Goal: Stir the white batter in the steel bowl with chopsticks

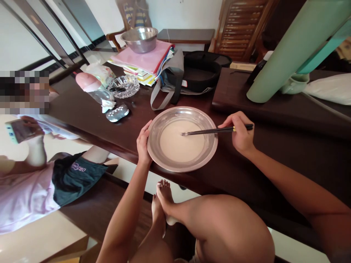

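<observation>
A wide metal bowl (183, 166) of pale, creamy liquid (181, 148) rests near the front edge of the dark table. At its left side my left hand (144, 143) grips the rim, thumb hidden from me. From the right, my right hand (241, 133) is closed round a pair of black chopsticks (211, 130). Their tips are over the middle of the bowl, at the liquid's surface and coated with some of it. Below the table edge, my bare legs and feet show.
Behind the bowl lie a black and grey bag (192, 73), a glass ashtray (124, 87), a remote control (117, 113) and a bottle with a pink top (90, 84). A second metal bowl (141, 40) tops stacked books. Left, a seated person holds a phone (23, 129). A green cylinder (287, 54) stands right.
</observation>
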`<state>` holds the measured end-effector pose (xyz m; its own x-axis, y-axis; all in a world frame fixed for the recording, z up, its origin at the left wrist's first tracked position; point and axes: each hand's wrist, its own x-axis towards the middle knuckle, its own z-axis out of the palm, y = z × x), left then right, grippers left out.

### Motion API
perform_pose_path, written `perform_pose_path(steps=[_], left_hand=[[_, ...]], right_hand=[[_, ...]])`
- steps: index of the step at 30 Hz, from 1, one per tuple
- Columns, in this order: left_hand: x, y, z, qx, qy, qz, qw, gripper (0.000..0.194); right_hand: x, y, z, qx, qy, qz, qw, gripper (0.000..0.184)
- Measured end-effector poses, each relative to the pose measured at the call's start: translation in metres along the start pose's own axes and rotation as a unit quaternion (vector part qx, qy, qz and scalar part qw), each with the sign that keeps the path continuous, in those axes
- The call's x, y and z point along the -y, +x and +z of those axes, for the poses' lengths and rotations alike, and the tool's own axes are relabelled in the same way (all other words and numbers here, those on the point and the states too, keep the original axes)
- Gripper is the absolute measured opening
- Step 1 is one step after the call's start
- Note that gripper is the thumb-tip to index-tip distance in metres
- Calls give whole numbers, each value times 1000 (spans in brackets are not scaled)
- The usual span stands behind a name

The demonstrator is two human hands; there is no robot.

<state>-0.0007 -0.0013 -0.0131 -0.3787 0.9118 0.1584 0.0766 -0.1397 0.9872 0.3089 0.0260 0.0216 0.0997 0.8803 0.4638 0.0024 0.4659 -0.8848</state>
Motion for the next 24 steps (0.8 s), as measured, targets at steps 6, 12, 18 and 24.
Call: perform_pose_path(steps=[6,12,18,24], left_hand=[[5,2,-2,13,-2,9,1000,46],[2,2,0,4,-15,-1,1000,45],[3,2,0,5,-26,-6,1000,46],[2,1,0,5,-39,-6,999,42]], right_hand=[[0,-4,1,74,20,27,997,32],[-1,0,0,-11,44,3,999,36],[0,-4,1,69,-24,1,997,33],[-2,-2,-2,16,36,-12,999,35]])
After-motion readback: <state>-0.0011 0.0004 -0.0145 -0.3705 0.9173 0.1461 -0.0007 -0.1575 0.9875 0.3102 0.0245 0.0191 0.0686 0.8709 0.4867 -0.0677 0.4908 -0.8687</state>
